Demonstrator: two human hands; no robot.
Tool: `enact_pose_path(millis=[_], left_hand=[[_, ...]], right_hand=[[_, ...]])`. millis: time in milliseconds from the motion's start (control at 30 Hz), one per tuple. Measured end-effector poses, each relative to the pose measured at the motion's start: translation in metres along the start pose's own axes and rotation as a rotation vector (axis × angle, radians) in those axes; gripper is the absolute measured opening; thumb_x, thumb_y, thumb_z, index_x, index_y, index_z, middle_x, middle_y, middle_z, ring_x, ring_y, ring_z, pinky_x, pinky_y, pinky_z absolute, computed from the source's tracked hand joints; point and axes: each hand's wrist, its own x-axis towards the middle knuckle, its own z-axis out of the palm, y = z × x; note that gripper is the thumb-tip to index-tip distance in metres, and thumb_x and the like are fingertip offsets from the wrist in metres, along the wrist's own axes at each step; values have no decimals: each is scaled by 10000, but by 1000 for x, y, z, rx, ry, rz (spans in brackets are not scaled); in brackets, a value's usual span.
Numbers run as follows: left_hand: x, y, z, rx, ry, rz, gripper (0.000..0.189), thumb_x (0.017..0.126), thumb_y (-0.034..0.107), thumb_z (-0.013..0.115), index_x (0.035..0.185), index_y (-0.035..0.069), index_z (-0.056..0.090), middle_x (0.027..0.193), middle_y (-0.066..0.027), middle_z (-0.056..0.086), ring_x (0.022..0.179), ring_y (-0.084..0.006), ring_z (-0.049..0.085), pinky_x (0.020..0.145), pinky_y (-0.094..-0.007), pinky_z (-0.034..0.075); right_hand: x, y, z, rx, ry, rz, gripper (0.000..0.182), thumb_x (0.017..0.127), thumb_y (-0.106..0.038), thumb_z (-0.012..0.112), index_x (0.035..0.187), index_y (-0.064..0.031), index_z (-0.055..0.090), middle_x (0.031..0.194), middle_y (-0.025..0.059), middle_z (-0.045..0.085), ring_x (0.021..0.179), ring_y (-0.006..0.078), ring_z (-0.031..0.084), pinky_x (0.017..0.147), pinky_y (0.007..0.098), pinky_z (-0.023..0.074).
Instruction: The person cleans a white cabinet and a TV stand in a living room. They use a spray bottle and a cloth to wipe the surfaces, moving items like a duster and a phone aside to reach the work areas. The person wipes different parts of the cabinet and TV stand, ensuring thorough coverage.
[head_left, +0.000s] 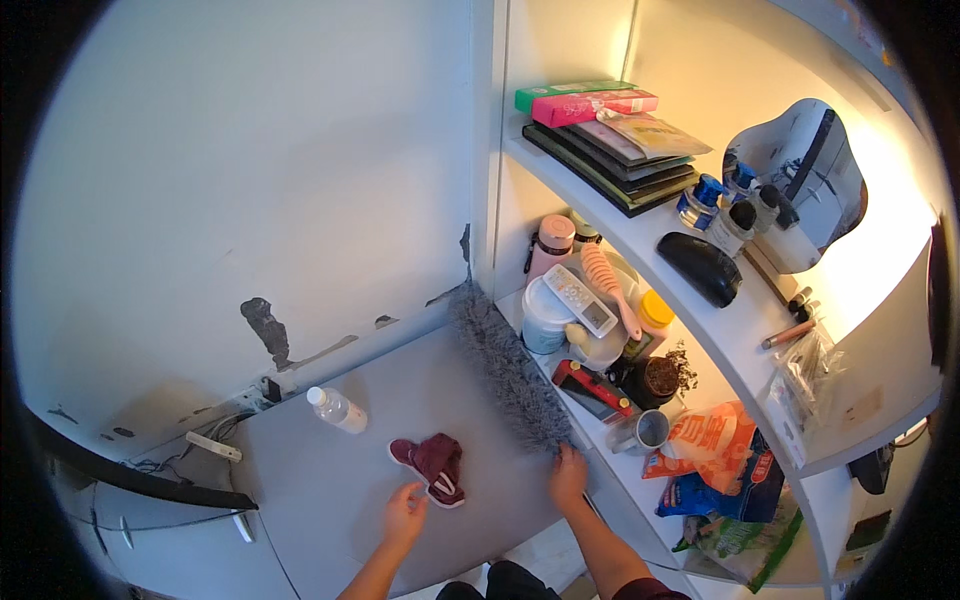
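A fluffy grey duster-like strip (514, 371) lies along the right edge of the grey tabletop (315, 480), against the shelf unit. At its near end is my right hand (568, 476), its fingers on the fluff. My left hand (406, 514) is beside a pair of dark red shoes with white soles (435, 466), its fingertips close to the nearer sole; whether they touch it cannot be told. Upper left of the shoes, a clear plastic bottle with a white cap (337, 410) leans or lies on the tabletop.
Right of the table, shelves hold a white remote control (581, 300), a pink hairbrush (609, 285), a grey mug (641, 433), a potted plant (661, 375) and snack bags (712, 446). Above are notebooks (615, 165) and a mirror (799, 180). A power strip (214, 446) sits at left.
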Motion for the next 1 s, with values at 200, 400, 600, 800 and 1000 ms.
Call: enact_pose_path(millis=[200,400,600,800,1000], left_hand=[[33,22,26,591,14,155,904,691,316,799,1446,159,327,1486,-211,230,1276,-446,330,1024,-512,338],[46,-1,42,690,-154,68,756,657,242,807,1324,162,460,1462,-187,251,1250,-430,365,1001,-519,369],[46,-22,39,606,-144,162,469,610,132,785,1030,83,581,1249,-150,453,1088,-390,490,895,-467,459],[17,-39,19,234,1,221,426,589,117,785,913,43,519,1119,-175,505,1016,-389,515,865,-438,461],[-42,-80,-8,24,272,231,516,573,81,802,962,51,465,1041,-160,505,970,-330,527,852,-400,456]], right_hand=[[-13,6,8,66,-155,-19,295,907,-121,502,1182,-42,573,1006,226,610,917,412,583,771,496,465],[-58,36,11,79,-234,-265,326,895,-144,548,1207,-56,588,959,182,640,873,340,622,792,423,483],[-66,34,-6,416,-303,-27,321,917,-131,560,1230,-68,594,819,121,641,747,219,620,731,318,488],[-22,6,19,423,-288,65,347,942,-166,530,1278,-82,565,860,158,669,736,248,638,721,342,500],[-105,20,27,154,-439,-331,375,928,-197,491,1289,-120,555,1130,181,638,978,369,622,827,436,488]])
